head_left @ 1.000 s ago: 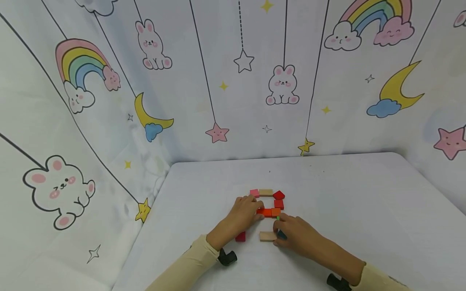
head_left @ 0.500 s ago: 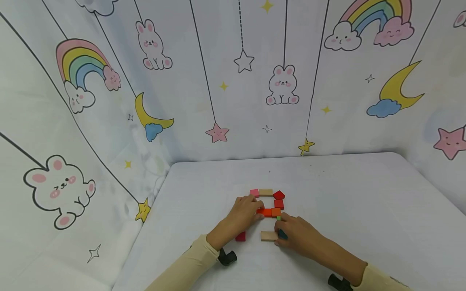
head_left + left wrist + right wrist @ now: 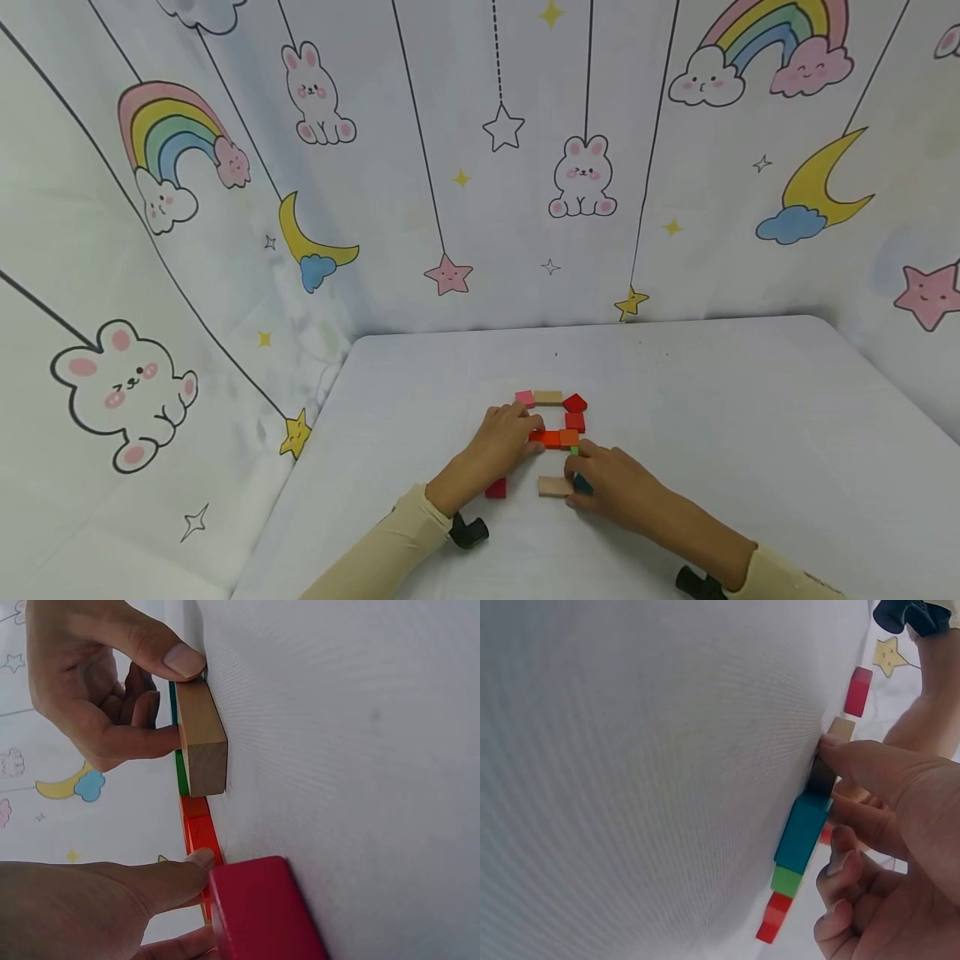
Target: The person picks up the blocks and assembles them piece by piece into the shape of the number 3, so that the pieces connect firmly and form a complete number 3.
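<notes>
My right hand (image 3: 611,479) pinches a plain wooden block (image 3: 555,487) between thumb and a finger; the right wrist view shows the thumb on its near side. Right against that block's end is a teal block (image 3: 804,832), partly behind the hand in the head view. A small green block (image 3: 786,880) continues from the teal one. My left hand (image 3: 506,437) holds an orange-red block (image 3: 549,439), thumb on the near side and fingers on the far side, hiding its left end. An orange block (image 3: 570,438) adjoins it.
Beyond the hands, a pink block (image 3: 523,399), another plain wooden block (image 3: 548,398), a red five-sided block (image 3: 575,403) and a red block (image 3: 574,422) form a bend. A crimson block (image 3: 496,488) lies apart, near the left wrist. The white table (image 3: 712,400) meets a printed curtain (image 3: 465,208).
The right hand has shifted slightly to the right with the wooden block, showing more of the green block. The left hand stays where it was.
</notes>
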The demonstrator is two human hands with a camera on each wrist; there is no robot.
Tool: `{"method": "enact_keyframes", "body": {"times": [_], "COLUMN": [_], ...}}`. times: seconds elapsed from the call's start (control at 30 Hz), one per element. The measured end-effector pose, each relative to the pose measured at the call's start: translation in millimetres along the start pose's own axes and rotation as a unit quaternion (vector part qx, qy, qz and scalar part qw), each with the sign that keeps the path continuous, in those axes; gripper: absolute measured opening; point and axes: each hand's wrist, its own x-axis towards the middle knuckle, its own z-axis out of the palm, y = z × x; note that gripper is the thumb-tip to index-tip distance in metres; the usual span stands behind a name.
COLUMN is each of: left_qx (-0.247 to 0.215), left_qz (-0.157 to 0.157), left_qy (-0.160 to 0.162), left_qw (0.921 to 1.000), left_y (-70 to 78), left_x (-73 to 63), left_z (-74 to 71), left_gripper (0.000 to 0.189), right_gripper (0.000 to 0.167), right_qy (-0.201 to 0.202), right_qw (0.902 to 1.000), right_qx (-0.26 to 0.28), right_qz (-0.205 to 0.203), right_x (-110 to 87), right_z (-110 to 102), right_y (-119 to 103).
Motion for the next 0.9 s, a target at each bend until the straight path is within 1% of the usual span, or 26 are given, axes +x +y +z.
{"method": "enact_keyframes", "body": {"times": [0.27,0.5,0.6,0.7,0.77,0.83,0.9], "left_qx": [-0.001,0.005,0.008,0.009,0.009,0.01,0.01], "left_qz": [-0.003,0.01,0.015,0.017,0.017,0.019,0.022], "left_qy": [-0.001,0.006,0.003,-0.006,-0.015,-0.023,-0.031], "left_qw": [1.0,0.9999,0.9998,0.9998,0.9997,0.9995,0.9992], "left_y": [-1.3,-3.8,-4.3,-4.3,-3.7,-3.2,-2.2], "left_x": [-2.0,-1.3,0.6,3.2,4.5,5.8,7.0], "left_z": [-1.2,-1.0,-2.1,-4.8,-7.6,-10.1,-12.2], "left_gripper": [0.031,0.03,0.028,0.026,0.025,0.025,0.026], "right_gripper": [0.032,0.037,0.037,0.034,0.035,0.038,0.044], "right_qy": [0.0,0.006,0.023,0.046,0.054,0.053,0.043], "right_qw": [1.0,0.9999,0.9991,0.9959,0.9934,0.9914,0.9911], "right_qx": [0.002,0.005,0.007,0.001,-0.011,-0.029,-0.049], "right_qz": [0.0,-0.009,-0.034,-0.078,-0.1,-0.116,-0.116], "right_x": [1.3,1.4,1.7,3.6,6.1,9.4,12.9], "right_z": [1.3,0.6,0.5,2.7,5.4,8.1,11.2], "right_y": [0.6,-3.7,-9.9,-18.8,-26.1,-34.2,-42.0]}}
